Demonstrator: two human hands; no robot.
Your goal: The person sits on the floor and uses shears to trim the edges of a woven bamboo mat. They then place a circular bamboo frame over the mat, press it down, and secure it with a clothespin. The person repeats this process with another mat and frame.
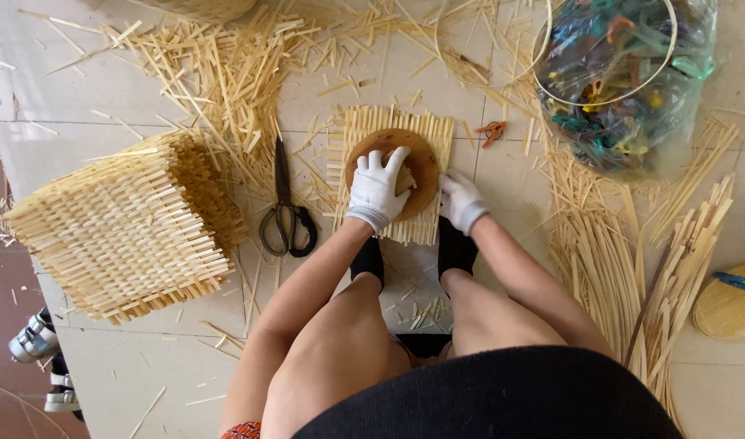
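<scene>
A round brown wooden disc (421,167) lies on a square mat of woven bamboo strips (358,130) on the tiled floor. My left hand (378,189), in a white glove, presses flat on the disc with fingers spread. My right hand (460,201), also gloved, rests at the mat's right edge beside the disc, fingers curled against the strips. My knees and black-socked feet sit just behind the mat.
Black-handled scissors (285,213) lie left of the mat. A stack of woven bamboo mats (124,228) sits further left. Loose bamboo strips (616,268) lie at right, under a clear bag of coloured clips (620,81). A round woven lid (729,305) lies far right.
</scene>
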